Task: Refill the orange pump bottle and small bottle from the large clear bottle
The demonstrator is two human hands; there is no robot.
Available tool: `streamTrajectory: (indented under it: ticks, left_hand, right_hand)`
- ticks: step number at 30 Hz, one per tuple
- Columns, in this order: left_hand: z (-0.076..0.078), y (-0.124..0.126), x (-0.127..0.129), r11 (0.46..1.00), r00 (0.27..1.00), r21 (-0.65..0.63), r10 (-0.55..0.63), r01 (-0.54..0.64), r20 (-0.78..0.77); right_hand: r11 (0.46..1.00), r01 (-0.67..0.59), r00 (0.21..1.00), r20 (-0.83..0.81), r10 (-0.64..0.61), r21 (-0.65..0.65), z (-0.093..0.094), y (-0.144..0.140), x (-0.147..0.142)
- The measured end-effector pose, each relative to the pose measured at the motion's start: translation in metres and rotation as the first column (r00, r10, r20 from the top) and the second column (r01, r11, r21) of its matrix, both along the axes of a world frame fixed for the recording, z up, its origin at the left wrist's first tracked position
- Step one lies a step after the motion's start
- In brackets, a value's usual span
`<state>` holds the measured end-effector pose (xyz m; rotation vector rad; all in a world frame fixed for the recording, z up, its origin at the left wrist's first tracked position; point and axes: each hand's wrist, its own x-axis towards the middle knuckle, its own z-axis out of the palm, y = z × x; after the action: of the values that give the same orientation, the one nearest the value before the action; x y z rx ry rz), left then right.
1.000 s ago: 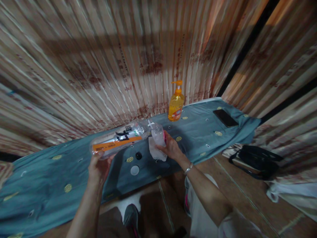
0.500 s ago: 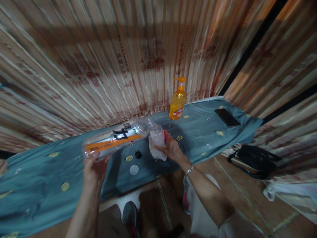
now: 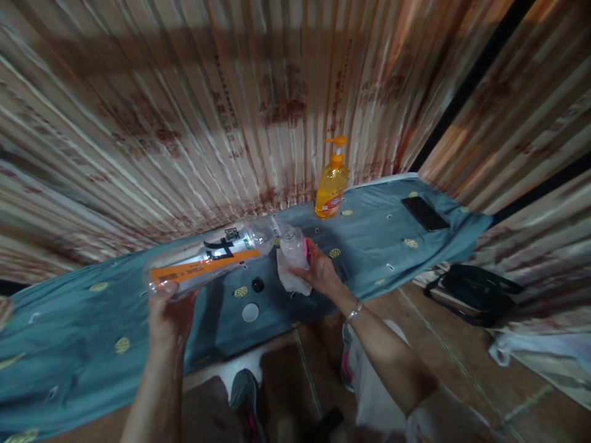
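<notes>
While the left hand (image 3: 168, 311) grips the base of a big clear bottle (image 3: 210, 261) with an orange stripe, the bottle lies tipped almost flat in the air, its neck pointing right toward a small clear bottle (image 3: 294, 247). That small bottle stands nearly upright in the right hand (image 3: 322, 275), whose fingers wrap around it together with a crumpled white tissue (image 3: 292, 280) that hangs below — the big bottle's mouth meets or nearly meets the small one's top, though blur hides the exact contact.

Just below the two bottles, on the blue cloth (image 3: 83, 320) that covers the table, lie a black cap (image 3: 257, 284) and a white cap (image 3: 250, 312), near each other and close to the near edge. Farther right an orange pump bottle (image 3: 330, 184) stands by the ribbed wall (image 3: 184, 123), and a dark phone (image 3: 425, 213) lies well apart toward the right end. Bare cloth stretches to the left of the left hand. Past the table's right end, a black bag (image 3: 475, 295) sits on the floor.
</notes>
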<state>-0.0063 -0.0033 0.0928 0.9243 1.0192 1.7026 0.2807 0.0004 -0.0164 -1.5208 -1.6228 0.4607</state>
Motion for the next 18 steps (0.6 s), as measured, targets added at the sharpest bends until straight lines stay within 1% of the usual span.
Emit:
streamTrajectory:
  ticks: [8,13,18]
  left_hand:
    - [-0.0002,0.0044,-0.0019,0.999,1.000,0.041,0.010,-0.009,-0.020]
    - [0.0031,0.0043,0.0006,0.998,0.999,0.060,0.038,-0.037,-0.022]
    - [0.0032,0.0035,-0.0030,0.992,0.998,0.112,0.065,-0.062,-0.025]
  right_hand:
    - [0.998,0.014,1.000,0.023,-0.015,0.057,-0.0055,0.0019,-0.0012]
    - [1.000,0.007,0.999,0.032,-0.008,0.023,-0.0027,0.0022,-0.0011]
    - [0.999,0.014,0.999,0.045,-0.015,0.031,-0.0018,0.0020,-0.0015]
